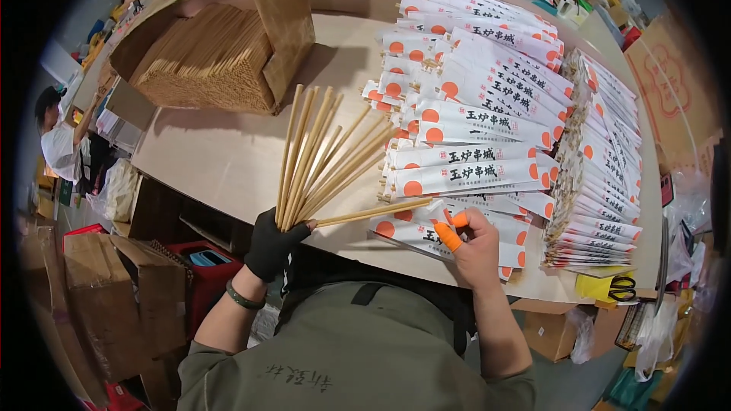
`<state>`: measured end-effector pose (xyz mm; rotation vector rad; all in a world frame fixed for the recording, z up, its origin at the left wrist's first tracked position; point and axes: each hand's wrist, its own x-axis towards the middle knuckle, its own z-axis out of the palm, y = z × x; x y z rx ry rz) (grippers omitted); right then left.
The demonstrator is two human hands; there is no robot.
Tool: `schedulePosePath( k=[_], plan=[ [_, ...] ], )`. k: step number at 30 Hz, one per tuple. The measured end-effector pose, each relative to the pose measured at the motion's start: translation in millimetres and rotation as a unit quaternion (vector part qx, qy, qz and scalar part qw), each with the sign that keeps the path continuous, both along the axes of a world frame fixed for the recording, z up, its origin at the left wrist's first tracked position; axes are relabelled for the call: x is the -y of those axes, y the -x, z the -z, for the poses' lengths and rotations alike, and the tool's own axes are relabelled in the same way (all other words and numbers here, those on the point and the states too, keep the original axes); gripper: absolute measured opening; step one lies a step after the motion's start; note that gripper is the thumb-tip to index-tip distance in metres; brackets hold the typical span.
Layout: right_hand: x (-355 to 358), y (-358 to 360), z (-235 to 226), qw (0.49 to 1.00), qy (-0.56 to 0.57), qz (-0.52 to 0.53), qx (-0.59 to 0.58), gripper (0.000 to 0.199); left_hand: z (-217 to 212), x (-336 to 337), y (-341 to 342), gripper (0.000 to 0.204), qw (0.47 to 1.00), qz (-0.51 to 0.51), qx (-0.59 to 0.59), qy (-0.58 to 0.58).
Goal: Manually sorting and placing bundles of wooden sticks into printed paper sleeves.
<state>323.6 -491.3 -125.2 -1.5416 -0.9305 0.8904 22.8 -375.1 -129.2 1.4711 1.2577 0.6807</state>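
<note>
Left hand (270,247), black-gloved, is clamped on a fanned bunch of bare chopsticks (316,156). Right hand (472,247), orange caps on its fingertips (448,236), pinches one pair of chopsticks (373,213) into a paper sleeve (426,232) at the table (213,160) edge. Many filled sleeves (487,106) lie stacked to the right. The open box of bare sticks (213,57) looks nearly full, so I judge much remains.

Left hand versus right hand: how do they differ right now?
The left hand wears a black glove and grips a fanned bundle of bare chopsticks pointing upward. The right hand is bare apart from orange finger cots, and holds a single pair of chopsticks lying sideways at the mouth of a white paper sleeve. Both hands work at the near edge of the table.
</note>
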Motion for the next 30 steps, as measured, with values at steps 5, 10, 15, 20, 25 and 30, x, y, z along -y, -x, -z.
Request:
schedulePosePath(
  k=[5,10,15,20,25,30],
  plan=[
    [2.8,-7.5,-19.9,0.995,-0.018,-0.066,0.078,0.011,-17.4,-15.8,15.4,0.027,0.993,0.079,-0.083,-0.018],
    [4.1,-13.6,-24.6,0.978,-0.005,-0.103,0.182,0.013,-24.8,-25.5,21.2,0.027,0.988,0.113,-0.085,-0.067],
    [-0.5,-8.7,-27.8,0.915,-0.088,-0.153,0.364,0.019,-15.1,-36.2,13.8,0.029,0.979,0.171,-0.091,-0.065],
    [-34.6,36.6,-32.7,0.826,-0.202,-0.157,0.502,0.023,-9.5,-3.3,-82.9,0.031,0.971,0.091,0.223,0.018],
    [-49.3,12.6,-22.7,0.823,-0.177,-0.002,0.54,0.027,47.5,-34.0,-84.7,0.025,0.96,-0.061,0.05,-0.268],
    [-3.2,32.0,21.4,0.775,-0.156,-0.185,0.583,0.032,49.4,-34.1,-55.3,0.021,0.966,-0.047,-0.047,-0.249]
  ],
)
